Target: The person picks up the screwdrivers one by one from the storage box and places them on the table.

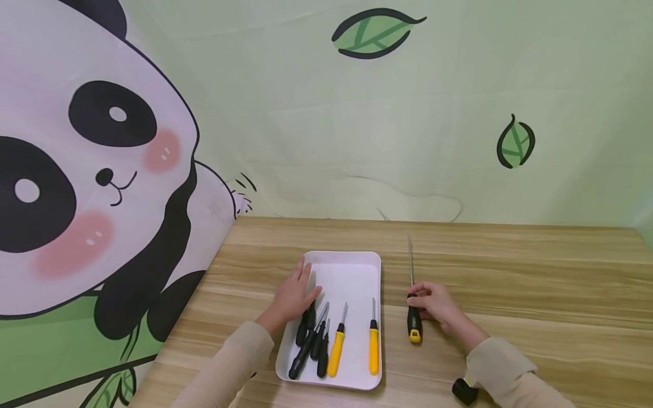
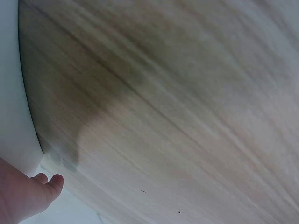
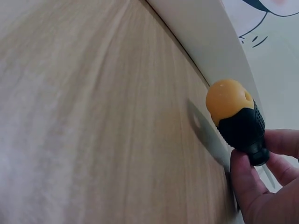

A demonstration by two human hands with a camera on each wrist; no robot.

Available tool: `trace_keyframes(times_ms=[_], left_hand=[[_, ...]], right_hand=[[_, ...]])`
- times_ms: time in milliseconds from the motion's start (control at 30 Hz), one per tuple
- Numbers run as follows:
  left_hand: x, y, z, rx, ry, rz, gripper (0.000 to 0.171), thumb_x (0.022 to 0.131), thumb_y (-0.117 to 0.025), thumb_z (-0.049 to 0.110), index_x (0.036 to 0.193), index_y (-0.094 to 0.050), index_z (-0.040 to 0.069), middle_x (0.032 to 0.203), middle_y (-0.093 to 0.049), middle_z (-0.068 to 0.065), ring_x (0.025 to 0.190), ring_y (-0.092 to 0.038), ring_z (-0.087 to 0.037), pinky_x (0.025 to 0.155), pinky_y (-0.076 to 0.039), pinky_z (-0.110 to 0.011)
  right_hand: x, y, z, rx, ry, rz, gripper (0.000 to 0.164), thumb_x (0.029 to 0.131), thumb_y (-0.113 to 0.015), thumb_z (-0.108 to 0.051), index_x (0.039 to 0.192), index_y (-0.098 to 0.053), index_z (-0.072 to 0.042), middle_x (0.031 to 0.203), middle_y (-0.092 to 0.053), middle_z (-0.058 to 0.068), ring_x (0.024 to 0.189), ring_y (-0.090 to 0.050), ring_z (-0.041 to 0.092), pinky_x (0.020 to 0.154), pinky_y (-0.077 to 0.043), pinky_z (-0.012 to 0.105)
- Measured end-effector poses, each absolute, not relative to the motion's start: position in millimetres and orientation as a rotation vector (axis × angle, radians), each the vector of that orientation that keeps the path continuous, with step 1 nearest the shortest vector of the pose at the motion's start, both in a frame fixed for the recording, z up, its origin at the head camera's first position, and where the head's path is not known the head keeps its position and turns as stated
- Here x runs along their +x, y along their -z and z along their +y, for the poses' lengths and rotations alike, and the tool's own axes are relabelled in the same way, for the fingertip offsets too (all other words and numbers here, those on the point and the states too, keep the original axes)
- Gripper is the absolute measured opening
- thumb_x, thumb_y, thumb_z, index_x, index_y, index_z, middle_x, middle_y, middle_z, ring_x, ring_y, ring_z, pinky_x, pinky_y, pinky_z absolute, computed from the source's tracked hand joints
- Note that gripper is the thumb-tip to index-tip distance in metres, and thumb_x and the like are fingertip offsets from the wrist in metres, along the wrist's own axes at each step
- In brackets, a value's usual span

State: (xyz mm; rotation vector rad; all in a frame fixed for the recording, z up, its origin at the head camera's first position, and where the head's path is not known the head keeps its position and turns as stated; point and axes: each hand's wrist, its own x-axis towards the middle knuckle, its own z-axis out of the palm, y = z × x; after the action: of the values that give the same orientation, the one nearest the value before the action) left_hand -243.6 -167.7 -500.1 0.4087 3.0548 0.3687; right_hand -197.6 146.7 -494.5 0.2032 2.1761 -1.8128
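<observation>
A white tray [image 1: 352,277] stands on the table, with several black-handled screwdrivers [image 1: 304,352] at its left side. Two yellow-handled screwdrivers [image 1: 336,351] lie apart from each other in its right half. My left hand [image 1: 292,294] rests on the tray's left rim, its fingers fairly straight and its thumb over the inside. Right of the tray, my right hand [image 1: 437,305] pinches a long-shafted screwdriver [image 1: 415,320] at the neck of its black and yellow handle. In the right wrist view, that handle [image 3: 240,123] appears raised off the wood; its tip points to the table's far edge.
A black object [image 1: 464,391], partly hidden by the right sleeve, lies on the wooden table [image 1: 561,283] near the front. Behind the table's far edge hangs a pale green backdrop [image 1: 285,113] printed with a panda and leaves.
</observation>
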Motion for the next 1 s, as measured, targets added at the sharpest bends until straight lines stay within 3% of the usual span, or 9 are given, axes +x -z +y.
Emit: trace_keyframes(times_ms=[367,700,1000], left_hand=[[-241.5,495.8,-166.5,0.386,-0.394,3.040,0.068,0.089,-0.045,0.044,0.141,-0.024,0.006,0.151,-0.010,-0.012,0.128,-0.035,-0.033,0.103,-0.033,-0.046],[-243.2,497.0,-166.8,0.376,-0.380,3.041,0.068,0.089,-0.044,0.046,0.142,-0.024,0.007,0.151,-0.009,-0.011,0.128,-0.036,-0.032,0.103,-0.033,-0.045],[-241.5,496.2,-166.3,0.368,-0.386,3.033,0.068,0.089,-0.044,0.046,0.142,-0.023,0.007,0.151,-0.009,-0.011,0.127,-0.036,-0.032,0.103,-0.033,-0.046]], right_hand=[[-199.6,494.5,144.1,0.262,1.752,2.234,0.026,0.078,-0.059,0.000,0.102,-0.054,0.010,0.073,-0.056,0.001,0.061,-0.052,0.010,0.054,-0.048,0.025],[-204.2,492.9,141.3,0.258,1.645,2.295,0.023,0.080,-0.058,0.000,0.101,-0.054,0.009,0.080,-0.059,0.008,0.064,-0.053,0.011,0.053,-0.048,0.025],[-203.0,491.9,136.3,0.191,1.556,2.397,0.019,0.077,-0.059,0.005,0.095,-0.055,0.010,0.069,-0.051,0.005,0.057,-0.049,0.011,0.047,-0.045,0.022]])
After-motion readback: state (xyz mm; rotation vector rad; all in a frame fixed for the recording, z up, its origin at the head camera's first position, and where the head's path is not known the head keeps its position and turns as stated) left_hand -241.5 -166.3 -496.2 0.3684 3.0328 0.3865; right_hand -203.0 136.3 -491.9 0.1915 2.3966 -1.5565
